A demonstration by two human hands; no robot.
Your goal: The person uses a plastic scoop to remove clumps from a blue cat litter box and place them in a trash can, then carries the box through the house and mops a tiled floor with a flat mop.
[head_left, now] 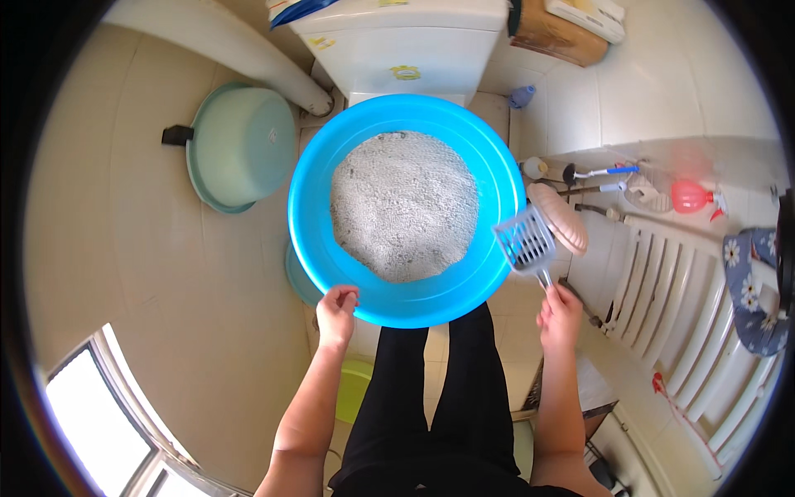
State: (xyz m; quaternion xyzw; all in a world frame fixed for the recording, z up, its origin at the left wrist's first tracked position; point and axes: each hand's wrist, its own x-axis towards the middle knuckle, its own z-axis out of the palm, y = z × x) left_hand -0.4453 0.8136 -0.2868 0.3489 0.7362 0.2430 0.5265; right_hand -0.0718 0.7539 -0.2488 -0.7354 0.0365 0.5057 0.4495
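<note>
A large blue basin (407, 311) holds a round bed of grey-white granules (406, 203), like cat litter, with a few darker bits on top. Shut round its handle, my right hand (561, 317) holds a grey slotted litter scoop (527, 241). The scoop's head overlaps the basin's right rim in view, and no load shows on it. Across the basin's near left rim, my left hand (337, 313) is closed with curled fingers. Whether it grips the rim or something small, I cannot make out.
Behind the basin stands a white toilet tank (406, 50). A pale green basin (248, 147) hangs at the left wall. On the right are a pink scalloped object (559, 219), brushes, a red spray bottle (689, 197) and a white radiator (679, 311). A lime-green basin (354, 389) sits below.
</note>
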